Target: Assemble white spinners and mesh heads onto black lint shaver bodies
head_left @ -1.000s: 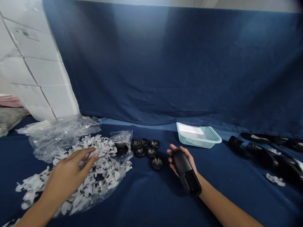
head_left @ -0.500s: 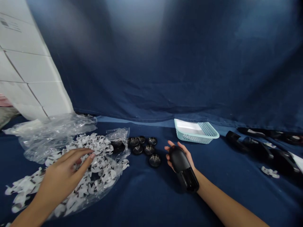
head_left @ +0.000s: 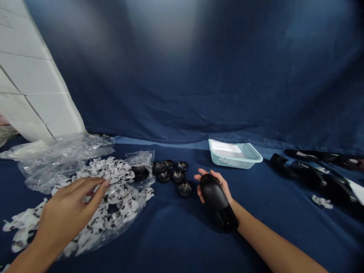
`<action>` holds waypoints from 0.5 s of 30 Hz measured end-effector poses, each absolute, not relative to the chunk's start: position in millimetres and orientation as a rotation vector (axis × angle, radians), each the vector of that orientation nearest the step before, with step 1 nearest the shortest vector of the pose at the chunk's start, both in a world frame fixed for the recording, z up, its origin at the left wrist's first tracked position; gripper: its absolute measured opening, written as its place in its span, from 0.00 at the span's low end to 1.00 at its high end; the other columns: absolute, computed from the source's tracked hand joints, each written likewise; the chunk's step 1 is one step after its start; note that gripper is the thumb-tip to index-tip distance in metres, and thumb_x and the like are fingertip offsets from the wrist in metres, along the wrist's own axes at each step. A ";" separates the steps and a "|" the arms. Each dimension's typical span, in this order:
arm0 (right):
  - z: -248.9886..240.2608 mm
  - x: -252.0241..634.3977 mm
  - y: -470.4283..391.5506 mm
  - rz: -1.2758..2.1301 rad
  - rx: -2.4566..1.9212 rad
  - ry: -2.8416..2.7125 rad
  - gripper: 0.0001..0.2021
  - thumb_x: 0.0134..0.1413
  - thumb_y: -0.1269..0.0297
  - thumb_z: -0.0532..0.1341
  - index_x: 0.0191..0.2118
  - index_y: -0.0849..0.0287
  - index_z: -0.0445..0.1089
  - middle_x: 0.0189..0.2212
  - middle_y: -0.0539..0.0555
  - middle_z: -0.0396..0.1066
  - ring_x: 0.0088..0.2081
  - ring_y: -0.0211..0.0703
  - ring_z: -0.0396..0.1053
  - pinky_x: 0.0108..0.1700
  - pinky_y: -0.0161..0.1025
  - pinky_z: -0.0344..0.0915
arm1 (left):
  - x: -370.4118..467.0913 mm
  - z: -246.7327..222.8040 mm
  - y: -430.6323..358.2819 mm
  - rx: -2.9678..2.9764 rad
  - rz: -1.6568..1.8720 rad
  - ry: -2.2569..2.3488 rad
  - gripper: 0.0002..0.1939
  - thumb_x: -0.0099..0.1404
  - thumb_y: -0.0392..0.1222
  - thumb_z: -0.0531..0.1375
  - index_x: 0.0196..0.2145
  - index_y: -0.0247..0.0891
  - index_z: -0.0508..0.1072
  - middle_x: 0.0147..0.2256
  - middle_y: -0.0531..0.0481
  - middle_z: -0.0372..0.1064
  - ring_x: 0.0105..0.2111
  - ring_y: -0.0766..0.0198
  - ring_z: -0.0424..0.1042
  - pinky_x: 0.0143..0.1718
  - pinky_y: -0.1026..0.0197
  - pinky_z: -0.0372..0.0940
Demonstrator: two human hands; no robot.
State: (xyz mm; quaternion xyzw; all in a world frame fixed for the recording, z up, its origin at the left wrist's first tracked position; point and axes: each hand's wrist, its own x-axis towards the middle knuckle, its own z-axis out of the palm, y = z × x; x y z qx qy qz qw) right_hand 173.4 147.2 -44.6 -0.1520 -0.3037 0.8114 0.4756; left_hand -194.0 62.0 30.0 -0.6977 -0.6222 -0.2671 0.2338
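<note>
A glossy and matte black rounded device rests in my right hand, its fingers curled around the far end. My left hand hovers over a pile of small white plastic pieces, thumb and index fingertip close together; whether something small is between them is too small to tell. The pieces lie on and around a clear plastic bag. Several round black caps sit on the blue cloth between the two hands.
A light teal basket with white paper inside stands behind my right hand. More black parts and a few white pieces lie at the right. Crumpled clear plastic and white tiles are at the left; a blue curtain hangs behind.
The view has shifted slightly. My left thumb and index fingertip have come closer together over the white pieces. The black device has turned slightly in my right hand.
</note>
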 end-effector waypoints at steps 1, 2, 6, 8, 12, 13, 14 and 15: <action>-42.7 172.6 146.6 1.975 -0.365 -0.751 0.15 0.54 0.56 0.60 0.45 0.58 0.73 0.38 0.52 0.80 0.25 0.49 0.76 0.18 0.40 0.69 | -191.9 31.1 60.1 -1.893 -0.746 -1.649 0.18 0.68 0.52 0.53 0.36 0.37 0.75 0.38 0.46 0.77 0.41 0.53 0.75 0.45 0.55 0.65; -39.4 171.7 145.5 1.965 -0.355 -0.758 0.15 0.54 0.57 0.59 0.44 0.58 0.73 0.38 0.52 0.80 0.25 0.49 0.76 0.18 0.40 0.69 | -188.2 32.8 57.6 -1.872 -0.772 -1.599 0.17 0.68 0.51 0.53 0.36 0.36 0.75 0.37 0.44 0.77 0.42 0.51 0.75 0.48 0.52 0.64; -7.4 167.1 132.7 1.907 -0.264 -0.782 0.14 0.55 0.58 0.58 0.44 0.56 0.73 0.39 0.51 0.79 0.25 0.46 0.75 0.18 0.40 0.69 | -155.3 37.6 39.7 -1.898 -0.984 -1.509 0.11 0.66 0.45 0.57 0.35 0.37 0.75 0.36 0.44 0.77 0.41 0.52 0.75 0.48 0.50 0.64; 17.0 165.6 119.3 1.858 -0.201 -0.790 0.14 0.55 0.57 0.57 0.45 0.53 0.73 0.41 0.50 0.79 0.25 0.44 0.74 0.19 0.38 0.69 | -129.0 36.2 27.8 -2.074 -1.151 -1.477 0.08 0.65 0.43 0.58 0.33 0.41 0.76 0.34 0.49 0.77 0.38 0.56 0.75 0.47 0.53 0.66; 63.5 166.6 83.3 1.781 -0.084 -0.835 0.13 0.55 0.55 0.57 0.42 0.50 0.75 0.39 0.47 0.79 0.23 0.42 0.72 0.16 0.35 0.67 | -66.3 32.2 3.6 -2.762 -1.199 -1.667 0.07 0.66 0.44 0.58 0.36 0.45 0.76 0.34 0.51 0.76 0.32 0.61 0.75 0.35 0.63 0.69; 72.7 167.6 74.2 1.740 -0.060 -0.851 0.14 0.55 0.55 0.57 0.42 0.50 0.75 0.39 0.46 0.79 0.23 0.41 0.72 0.15 0.35 0.67 | -50.5 32.6 -1.5 -2.928 -1.181 -1.724 0.07 0.66 0.45 0.58 0.36 0.45 0.76 0.32 0.51 0.76 0.30 0.63 0.74 0.31 0.65 0.68; 80.9 168.9 65.7 1.708 -0.048 -0.870 0.14 0.55 0.55 0.57 0.42 0.50 0.76 0.38 0.46 0.79 0.23 0.41 0.71 0.15 0.34 0.67 | -35.3 33.6 -6.1 -3.077 -1.159 -1.769 0.07 0.65 0.46 0.60 0.36 0.44 0.76 0.31 0.51 0.76 0.27 0.64 0.74 0.29 0.65 0.67; 88.1 170.4 58.0 1.681 -0.049 -0.884 0.14 0.55 0.55 0.56 0.42 0.50 0.76 0.38 0.45 0.79 0.23 0.40 0.71 0.15 0.34 0.67 | -20.9 35.2 -9.9 -3.189 -1.182 -1.786 0.08 0.62 0.47 0.62 0.38 0.44 0.76 0.33 0.50 0.76 0.26 0.64 0.73 0.30 0.65 0.67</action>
